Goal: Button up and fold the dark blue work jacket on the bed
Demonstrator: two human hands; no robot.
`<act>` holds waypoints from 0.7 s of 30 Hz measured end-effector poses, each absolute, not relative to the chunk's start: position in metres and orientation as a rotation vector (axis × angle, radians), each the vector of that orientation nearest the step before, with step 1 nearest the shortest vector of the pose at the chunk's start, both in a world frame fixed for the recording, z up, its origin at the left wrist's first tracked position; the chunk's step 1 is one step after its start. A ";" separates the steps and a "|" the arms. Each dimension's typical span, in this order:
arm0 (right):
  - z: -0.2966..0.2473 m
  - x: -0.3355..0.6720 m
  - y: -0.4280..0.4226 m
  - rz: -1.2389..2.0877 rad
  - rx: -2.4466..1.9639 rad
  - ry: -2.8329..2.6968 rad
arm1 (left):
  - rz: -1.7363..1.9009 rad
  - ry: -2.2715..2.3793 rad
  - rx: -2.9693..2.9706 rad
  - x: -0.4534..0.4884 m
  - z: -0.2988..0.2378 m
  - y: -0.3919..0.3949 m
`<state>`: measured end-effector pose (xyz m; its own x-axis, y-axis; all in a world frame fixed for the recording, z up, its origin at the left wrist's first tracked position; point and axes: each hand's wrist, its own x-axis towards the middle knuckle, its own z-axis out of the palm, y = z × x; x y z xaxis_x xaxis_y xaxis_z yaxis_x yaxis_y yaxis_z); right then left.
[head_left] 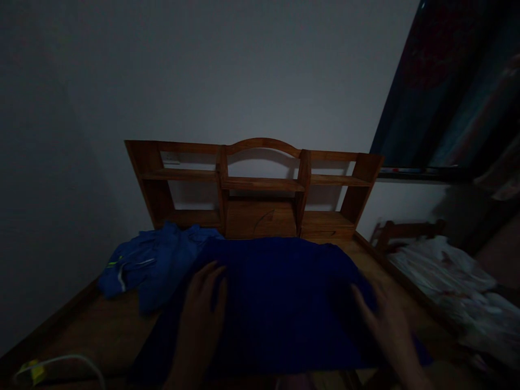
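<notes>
A dark blue cloth (280, 303) lies spread flat across the wooden desk (93, 330) in front of me. My left hand (203, 303) rests on the cloth's left part, fingers stretched out flat. My right hand (385, 319) lies on the cloth's right edge, fingers extended and somewhat blurred. Neither hand grips anything. A lighter blue garment (150, 262) with a yellow-green mark and a white stripe lies crumpled at the cloth's left, just beyond my left hand.
A wooden shelf unit (260, 187) stands at the back of the desk against a pale wall. A white cable with a yellow tag (36, 368) lies at the near left corner. Right of the desk are a chair back (402, 230) and pale patterned fabric (450, 281).
</notes>
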<state>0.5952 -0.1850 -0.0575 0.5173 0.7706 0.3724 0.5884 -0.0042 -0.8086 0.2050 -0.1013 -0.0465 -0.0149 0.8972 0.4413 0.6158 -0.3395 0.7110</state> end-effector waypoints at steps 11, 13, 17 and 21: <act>-0.127 0.574 -0.121 0.128 -1.845 -1.929 | 0.643 1.307 2.660 0.289 -0.117 0.053; -0.133 0.608 -0.128 0.168 -1.851 -1.844 | 0.679 1.352 2.602 0.274 -0.128 0.064; -0.113 0.631 -0.122 0.205 -1.880 -1.780 | 0.707 1.337 2.554 0.269 -0.132 0.069; -0.076 0.602 -0.080 0.022 -1.833 -1.977 | 0.709 1.321 2.544 0.273 -0.129 0.067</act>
